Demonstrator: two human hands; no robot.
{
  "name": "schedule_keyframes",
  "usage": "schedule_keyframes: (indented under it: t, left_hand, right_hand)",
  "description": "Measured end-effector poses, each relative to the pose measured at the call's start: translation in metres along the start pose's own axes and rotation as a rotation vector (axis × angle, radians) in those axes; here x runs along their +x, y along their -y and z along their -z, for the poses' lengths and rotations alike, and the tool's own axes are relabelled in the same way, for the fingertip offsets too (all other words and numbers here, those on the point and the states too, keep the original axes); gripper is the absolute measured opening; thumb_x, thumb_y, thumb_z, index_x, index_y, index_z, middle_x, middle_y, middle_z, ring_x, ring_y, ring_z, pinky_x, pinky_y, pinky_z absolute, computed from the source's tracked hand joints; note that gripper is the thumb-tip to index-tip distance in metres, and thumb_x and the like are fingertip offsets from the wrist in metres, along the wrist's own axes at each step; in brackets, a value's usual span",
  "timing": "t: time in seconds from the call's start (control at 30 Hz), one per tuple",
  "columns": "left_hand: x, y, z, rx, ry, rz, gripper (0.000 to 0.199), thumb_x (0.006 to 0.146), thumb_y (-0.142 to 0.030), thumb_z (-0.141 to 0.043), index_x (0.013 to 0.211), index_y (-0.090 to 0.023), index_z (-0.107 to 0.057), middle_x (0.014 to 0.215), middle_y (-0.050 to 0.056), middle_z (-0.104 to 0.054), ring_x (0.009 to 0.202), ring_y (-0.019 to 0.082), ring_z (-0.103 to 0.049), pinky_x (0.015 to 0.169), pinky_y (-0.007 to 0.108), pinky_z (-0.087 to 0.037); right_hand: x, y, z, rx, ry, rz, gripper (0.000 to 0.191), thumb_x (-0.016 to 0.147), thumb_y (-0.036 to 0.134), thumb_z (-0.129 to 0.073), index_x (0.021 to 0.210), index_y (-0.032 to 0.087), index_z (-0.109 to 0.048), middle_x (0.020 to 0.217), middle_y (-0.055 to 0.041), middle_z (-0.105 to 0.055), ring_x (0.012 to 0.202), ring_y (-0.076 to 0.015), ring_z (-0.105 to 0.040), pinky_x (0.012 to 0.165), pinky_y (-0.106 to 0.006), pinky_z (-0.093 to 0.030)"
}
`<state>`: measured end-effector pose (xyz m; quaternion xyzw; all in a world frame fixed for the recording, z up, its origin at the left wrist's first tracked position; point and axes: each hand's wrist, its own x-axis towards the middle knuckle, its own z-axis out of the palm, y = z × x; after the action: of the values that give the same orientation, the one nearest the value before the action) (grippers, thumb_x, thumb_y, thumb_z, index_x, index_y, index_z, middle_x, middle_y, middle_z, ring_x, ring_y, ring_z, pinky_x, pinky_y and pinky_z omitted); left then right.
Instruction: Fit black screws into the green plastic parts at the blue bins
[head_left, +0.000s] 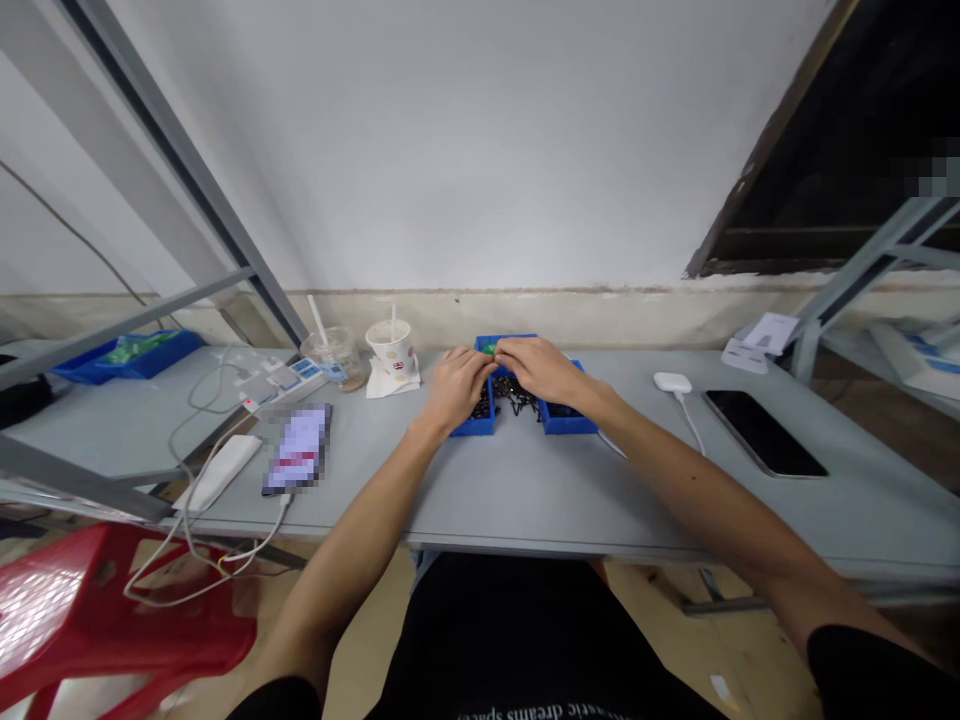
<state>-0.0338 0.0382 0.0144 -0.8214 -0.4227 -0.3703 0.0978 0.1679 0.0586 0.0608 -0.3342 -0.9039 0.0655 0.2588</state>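
Note:
My left hand (456, 385) and my right hand (536, 367) meet above several blue bins, their fingers pinched close together. A bit of green (489, 350) shows right at the fingertips; whether it is held or lies in the back blue bin (506, 341) behind them, I cannot tell. Under my left hand is the left blue bin (474, 427), with small dark pieces in it. The right blue bin (570, 425) is partly covered by my right hand and forearm. Between these two bins, small black screw-like parts (516, 394) lie loose on the table.
Left on the grey table (480, 500) are a paper cup (391, 350), a clear plastic cup (337, 360), a power strip (289, 380) and a charging phone (298, 448). A white earbud case (673, 382) and a dark phone (765, 433) lie right. A red stool (112, 610) stands lower left.

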Motion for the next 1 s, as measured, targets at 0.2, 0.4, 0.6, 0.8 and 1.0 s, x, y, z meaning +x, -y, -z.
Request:
schedule_keyframes:
  t: [0.2, 0.4, 0.6, 0.8, 1.0]
  left_hand:
    - [-0.001, 0.0, -0.002, -0.011, 0.022, -0.024, 0.035, 0.112, -0.038, -0.041, 0.103, -0.021, -0.07, 0.098, 0.008, -0.074, 0.098, 0.025, -0.063, 0.089, 0.039, -0.048]
    - [0.0, 0.002, -0.001, 0.026, 0.048, 0.003, 0.035, 0.112, -0.039, -0.042, 0.101, -0.021, -0.07, 0.096, 0.008, -0.073, 0.097, 0.025, -0.062, 0.089, 0.039, -0.047]
    - [-0.001, 0.011, 0.0, 0.136, 0.142, 0.161, 0.034, 0.111, -0.035, -0.041, 0.101, -0.02, -0.07, 0.111, 0.011, -0.07, 0.111, 0.029, -0.057, 0.098, 0.044, -0.047]
    - [-0.003, 0.014, 0.001, 0.207, 0.129, 0.209, 0.038, 0.11, -0.036, -0.043, 0.095, -0.021, -0.075, 0.115, 0.011, -0.068, 0.113, 0.031, -0.057, 0.099, 0.048, -0.047]
    - [-0.001, 0.015, 0.004, 0.239, 0.056, 0.293, 0.037, 0.108, -0.037, -0.048, 0.09, -0.02, -0.075, 0.111, 0.011, -0.069, 0.11, 0.032, -0.059, 0.099, 0.051, -0.045]
  right_hand:
    - [0.0, 0.0, -0.017, -0.056, -0.012, -0.1, 0.038, 0.109, 0.028, -0.038, 0.089, 0.018, -0.068, 0.09, -0.0086, -0.075, 0.08, -0.0195, -0.062, 0.075, -0.032, -0.037]
    - [0.004, -0.002, -0.022, 0.131, -0.014, -0.236, 0.049, 0.111, 0.033, -0.038, 0.073, 0.019, -0.066, 0.076, -0.0051, -0.072, 0.072, -0.0168, -0.061, 0.071, -0.029, -0.039]
    - [-0.003, -0.011, -0.031, 0.035, 0.234, -0.215, 0.018, 0.096, 0.015, -0.059, 0.085, 0.017, -0.074, 0.085, -0.0069, -0.077, 0.08, -0.0173, -0.067, 0.069, -0.026, -0.037]
    - [-0.01, -0.012, -0.044, -0.103, 0.359, -0.069, 0.019, 0.091, 0.012, -0.062, 0.091, 0.019, -0.08, 0.095, -0.0104, -0.081, 0.092, -0.0229, -0.073, 0.073, -0.027, -0.041]
    - [-0.011, -0.009, -0.045, -0.123, 0.4, -0.075, 0.024, 0.089, 0.009, -0.059, 0.093, 0.018, -0.081, 0.098, -0.0111, -0.082, 0.096, -0.024, -0.074, 0.074, -0.028, -0.042]
